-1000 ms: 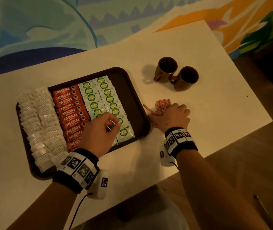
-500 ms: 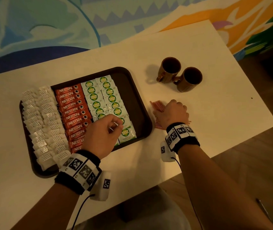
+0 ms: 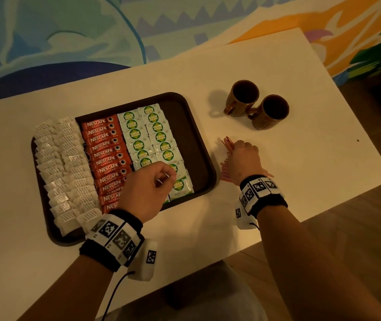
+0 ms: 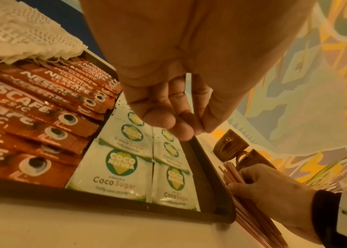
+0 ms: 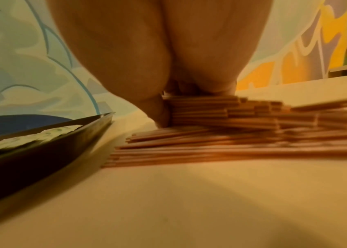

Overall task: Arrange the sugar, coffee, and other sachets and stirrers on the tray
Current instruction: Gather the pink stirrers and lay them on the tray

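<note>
A dark brown tray (image 3: 199,135) holds rows of white tea bags (image 3: 62,163), red Nescafe sticks (image 3: 106,149) and green-and-white Coco Sugar sachets (image 3: 152,133). My left hand (image 3: 165,178) hovers over the near end of the sugar rows, fingers curled, pinching a thin pale stick (image 4: 189,87). To the right of the tray, a pile of red-striped stirrers (image 3: 227,144) lies on the table. My right hand (image 3: 239,149) lies on that pile. Its fingers and thumb curl round a bundle of the stirrers (image 4: 231,174), while others fan out loose under the wrist (image 5: 231,147).
Two brown mugs (image 3: 256,105) stand together on the white table (image 3: 323,147), beyond the stirrers. A bare strip of tray floor (image 3: 184,126) runs right of the sugar sachets. The table's near edge passes just behind both wrists.
My right hand has curled tighter over the stirrers and drawn them together. The left hand has stayed in place over the sugar sachets.
</note>
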`<state>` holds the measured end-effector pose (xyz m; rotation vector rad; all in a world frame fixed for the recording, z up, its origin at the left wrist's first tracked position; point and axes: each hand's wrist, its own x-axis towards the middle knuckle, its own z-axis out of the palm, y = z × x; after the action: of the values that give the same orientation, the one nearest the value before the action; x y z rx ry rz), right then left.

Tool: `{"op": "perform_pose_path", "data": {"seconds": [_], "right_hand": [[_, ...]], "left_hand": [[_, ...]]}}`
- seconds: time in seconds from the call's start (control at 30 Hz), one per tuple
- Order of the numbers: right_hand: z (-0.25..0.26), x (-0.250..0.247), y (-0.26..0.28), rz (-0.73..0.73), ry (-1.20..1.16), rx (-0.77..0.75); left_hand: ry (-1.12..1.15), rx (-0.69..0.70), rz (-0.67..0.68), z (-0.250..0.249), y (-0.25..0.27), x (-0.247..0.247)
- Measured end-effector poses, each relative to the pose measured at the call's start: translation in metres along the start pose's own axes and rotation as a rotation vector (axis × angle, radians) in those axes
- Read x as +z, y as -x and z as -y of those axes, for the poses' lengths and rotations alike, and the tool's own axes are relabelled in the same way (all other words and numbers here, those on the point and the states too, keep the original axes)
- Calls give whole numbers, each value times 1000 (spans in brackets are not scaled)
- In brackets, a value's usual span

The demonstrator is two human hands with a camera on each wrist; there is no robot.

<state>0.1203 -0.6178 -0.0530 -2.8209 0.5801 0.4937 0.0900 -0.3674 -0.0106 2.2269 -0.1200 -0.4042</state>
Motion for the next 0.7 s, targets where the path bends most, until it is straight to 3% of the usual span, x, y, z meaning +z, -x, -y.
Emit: {"op": "perform_pose_path", "data": {"seconds": [0.27, 0.7], "right_hand": [[0, -6, 6, 44, 9, -17], [-14, -43, 19, 4, -384, 64]], "left_hand": [[27, 0, 20, 0, 1, 0], [65, -1, 50, -9, -1, 8]]}}
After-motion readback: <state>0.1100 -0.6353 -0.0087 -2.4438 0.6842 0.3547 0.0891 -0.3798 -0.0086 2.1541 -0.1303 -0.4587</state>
